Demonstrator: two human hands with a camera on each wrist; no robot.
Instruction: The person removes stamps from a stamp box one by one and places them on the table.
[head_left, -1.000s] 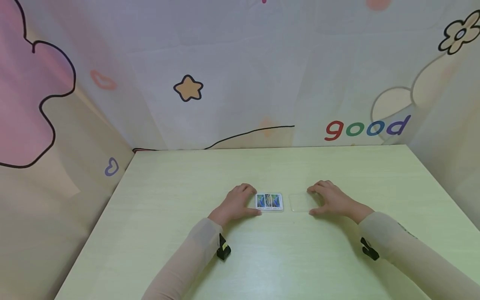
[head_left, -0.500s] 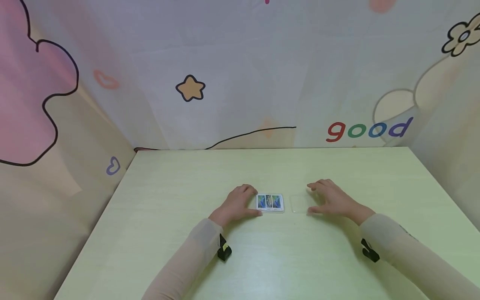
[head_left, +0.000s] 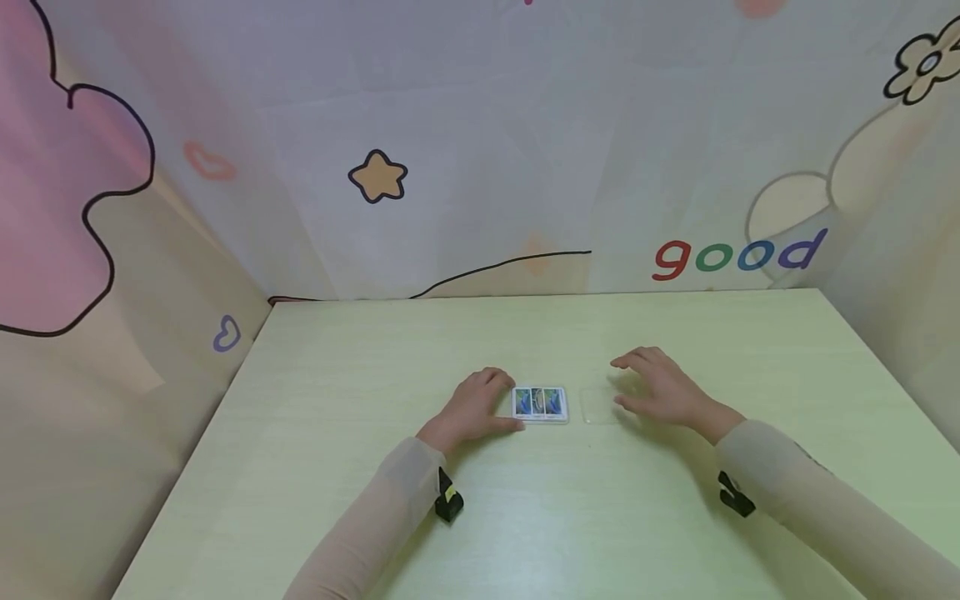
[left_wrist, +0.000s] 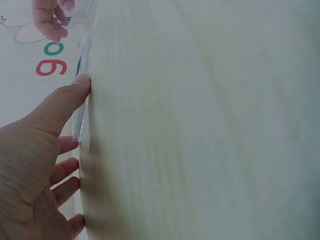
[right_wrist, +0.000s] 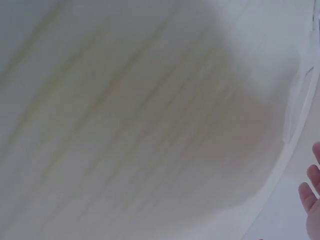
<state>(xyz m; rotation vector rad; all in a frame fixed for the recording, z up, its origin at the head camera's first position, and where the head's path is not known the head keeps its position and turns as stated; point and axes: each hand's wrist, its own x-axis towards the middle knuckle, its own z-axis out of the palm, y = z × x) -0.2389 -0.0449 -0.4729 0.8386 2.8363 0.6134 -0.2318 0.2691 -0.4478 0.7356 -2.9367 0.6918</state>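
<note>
A small flat clear plastic case (head_left: 539, 405) lies on the table, with a row of blue-green pictures showing in it. My left hand (head_left: 472, 410) holds its left end, thumb at the near edge and fingers at the far edge. In the left wrist view the thumb (left_wrist: 81, 81) meets the side of the case. Just to the right lies a thin transparent rectangular piece (head_left: 597, 407), like a lid, hard to see against the tabletop. My right hand (head_left: 666, 395) hovers over its right end, fingers and thumb apart, holding nothing.
The pale wooden table (head_left: 390, 342) reaches back to a printed cloth wall (head_left: 480, 167) with a star and the word "good". Cloth also hangs along the left and right sides. Each sleeve carries a black wrist device.
My right hand has come up off the transparent piece, its fingers now raised above it. The left hand and the picture case have stayed put.
</note>
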